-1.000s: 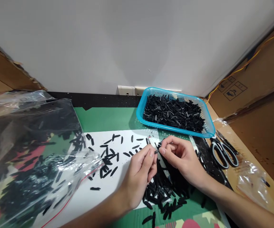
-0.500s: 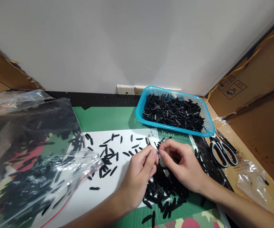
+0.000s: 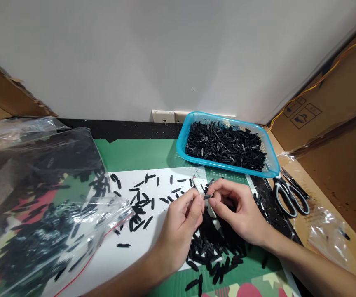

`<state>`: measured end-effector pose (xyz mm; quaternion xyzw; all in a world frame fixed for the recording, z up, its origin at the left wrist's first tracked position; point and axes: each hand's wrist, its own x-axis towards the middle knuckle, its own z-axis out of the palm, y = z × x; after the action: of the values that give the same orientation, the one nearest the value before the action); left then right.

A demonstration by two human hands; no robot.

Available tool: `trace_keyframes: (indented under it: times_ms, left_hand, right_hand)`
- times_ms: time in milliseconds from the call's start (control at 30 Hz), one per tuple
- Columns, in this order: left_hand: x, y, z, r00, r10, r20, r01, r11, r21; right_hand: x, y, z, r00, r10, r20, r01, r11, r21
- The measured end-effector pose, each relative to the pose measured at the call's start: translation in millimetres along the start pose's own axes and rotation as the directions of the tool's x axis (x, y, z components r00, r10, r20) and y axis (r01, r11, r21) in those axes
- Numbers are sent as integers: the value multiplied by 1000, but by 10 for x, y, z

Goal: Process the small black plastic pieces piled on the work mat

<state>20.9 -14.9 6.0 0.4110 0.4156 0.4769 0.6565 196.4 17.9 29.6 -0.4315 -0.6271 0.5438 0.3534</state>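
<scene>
A small black strip piece [image 3: 207,197] spans the gap between my two hands. My left hand [image 3: 186,218] pinches its left end between thumb and forefinger. With thumb and forefinger, my right hand [image 3: 238,210] closes on the other end. Under the fingers lies a long whitish bar [image 3: 214,221], slanting over a pile of similar black pieces [image 3: 204,249]. More loose black pieces [image 3: 141,203] are scattered over the white sheet [image 3: 104,260] left of my hands. Behind them, a blue plastic basket [image 3: 227,166] holds many such pieces.
A clear zip bag [image 3: 42,231] with black pieces covers the left side. At right lie scissors [image 3: 284,198] and a small clear bag [image 3: 328,235]. Cardboard boxes [image 3: 335,136] flank the right edge, and a grey-white wall [image 3: 119,62] rises behind.
The fingertips have parted slightly, so the black strip piece now shows between them. More of the whitish bar is visible beneath. Everything else stays put.
</scene>
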Motion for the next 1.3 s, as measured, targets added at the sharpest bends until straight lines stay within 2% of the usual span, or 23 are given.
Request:
trace_keyframes:
  times_ms: [300,400,467,533,600,633,667,700,733,767,800,833,900,933,1000,1067,1133,1233,1300]
  left_hand:
    - [-10,32,8,1000,-27,-1,27,1000,14]
    - [-27,70,5,999,-35,8,35,997,62]
    - [-44,97,3,999,-43,10,42,993,108]
    - [-59,114,1,999,-44,12,42,989,140]
    - [-66,115,-2,999,-40,18,37,989,142]
    - [-65,109,-4,999,-39,22,36,990,135]
    - [-63,100,-6,999,-39,21,36,991,127]
    - [-60,87,-8,999,-38,20,35,992,119]
    - [-57,73,-10,999,-39,13,38,993,109]
    - [-56,60,-11,999,-40,11,39,994,100]
    - [-57,48,-12,999,-39,0,39,995,88]
    - [-60,40,-12,999,-42,-6,42,996,74]
    - [-74,37,-10,998,-59,-4,59,998,32]
    - [-83,42,-7,997,-80,-5,80,997,4]
    - [-100,59,-3,993,-118,-20,117,992,-44]
    - [-111,68,-3,991,-131,-24,129,989,-72]
    - [-117,59,-8,993,-118,-9,117,990,-82]
    - [-127,24,-18,991,-133,-28,130,986,-104]
    - [-137,6,-22,990,-134,-45,129,986,-105]
  right_hand:
    - [17,7,35,998,-64,-6,63,995,-80]
    - [-13,20,15,985,-163,-59,152,974,-167]
    - [-34,15,-46,941,-321,-109,281,919,-278]
    - [-12,-23,-129,846,-510,-155,420,817,-394]
    - [81,-98,-192,748,-617,-243,461,747,-479]
    - [152,-143,-202,730,-618,-291,436,750,-497]
    - [229,-187,-195,745,-575,-338,377,781,-497]
    - [304,-221,-172,804,-491,-334,303,823,-481]
    - [366,-242,-136,864,-418,-280,263,850,-458]
    - [408,-246,-91,897,-368,-245,237,868,-436]
    - [424,-232,-43,907,-351,-235,234,881,-412]
    - [412,-203,5,894,-373,-246,249,873,-418]
    - [323,-120,89,842,-461,-281,301,833,-464]
    - [260,-77,123,829,-508,-235,356,803,-478]
    - [138,-11,179,800,-600,-27,511,703,-494]
    - [58,17,221,763,-623,172,619,629,-470]
    - [28,13,246,776,-574,261,625,645,-441]
    - [34,-27,225,841,-437,320,540,720,-436]
    - [37,-60,179,846,-371,383,524,714,-465]
